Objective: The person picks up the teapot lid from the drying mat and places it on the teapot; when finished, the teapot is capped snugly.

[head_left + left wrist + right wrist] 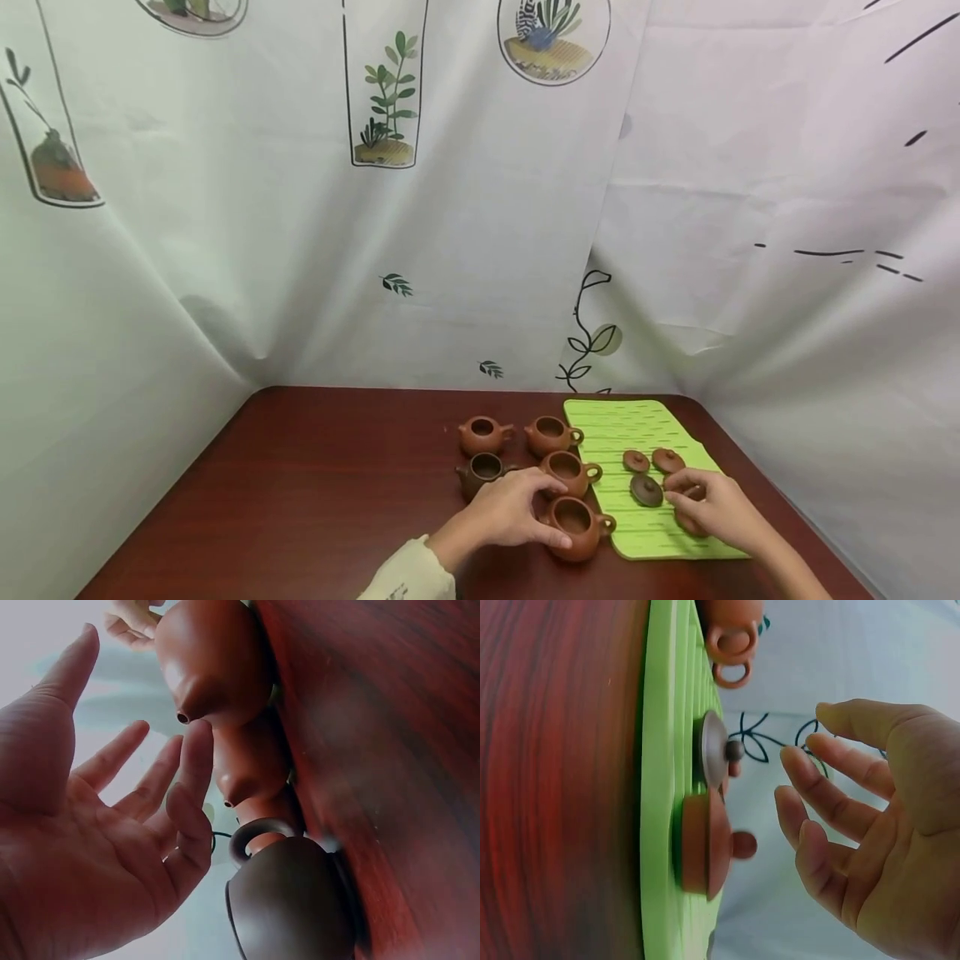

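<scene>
Several small lidless clay teapots stand on the table in the head view. My left hand (517, 507) reaches over the nearest reddish-brown teapot (576, 546), thumb and fingers spread. In the left wrist view a fingertip overlaps that teapot's spout (196, 701); whether they touch I cannot tell. A dark brown teapot (480, 475) sits just behind this hand. On the right, my right hand (712, 504) hovers over a reddish lid (690, 525), partly hiding it. The right wrist view shows loosely bent fingers apart from that lid's knob (744, 844). Beside it lies a dark lid (646, 490).
A ribbed green mat (637, 537) bears the lids, including two small reddish ones, a lid (636, 461) and another lid (667, 459). Further teapots, such as one teapot (480, 437), stand left of the mat. A patterned white curtain (450, 250) hangs behind the dark red table (337, 492).
</scene>
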The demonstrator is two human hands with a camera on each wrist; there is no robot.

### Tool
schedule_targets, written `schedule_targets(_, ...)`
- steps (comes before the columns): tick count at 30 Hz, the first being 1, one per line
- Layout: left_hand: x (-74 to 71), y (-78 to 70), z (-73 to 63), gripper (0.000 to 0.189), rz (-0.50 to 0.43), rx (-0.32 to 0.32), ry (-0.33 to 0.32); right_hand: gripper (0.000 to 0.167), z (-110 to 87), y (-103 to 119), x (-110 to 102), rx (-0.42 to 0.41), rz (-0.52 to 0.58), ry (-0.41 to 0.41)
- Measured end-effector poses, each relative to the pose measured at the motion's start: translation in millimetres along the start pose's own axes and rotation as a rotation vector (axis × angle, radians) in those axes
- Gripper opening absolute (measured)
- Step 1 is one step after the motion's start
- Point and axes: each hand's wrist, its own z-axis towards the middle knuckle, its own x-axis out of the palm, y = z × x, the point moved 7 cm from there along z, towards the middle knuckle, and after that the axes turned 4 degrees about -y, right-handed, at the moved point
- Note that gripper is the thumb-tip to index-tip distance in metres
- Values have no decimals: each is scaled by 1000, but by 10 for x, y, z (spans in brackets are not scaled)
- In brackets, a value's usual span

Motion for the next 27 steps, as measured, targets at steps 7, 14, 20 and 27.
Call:
schedule_targets(7,17,10,7,63,37,-52,15,27,-61,-149,-108,4,-25,-27)
schedule_targets(14,77,34,16,62,37,-80,33,34,-113,-332,-109,61,18,-8)
schedule_targets(20,152,65,29,63,11,-127,70,34,-115,-423,-96,73,33,2)
schedule_targets(27,183,71,26,59,-10,-150,73,34,-124,-497,-91,87,-29,-20)
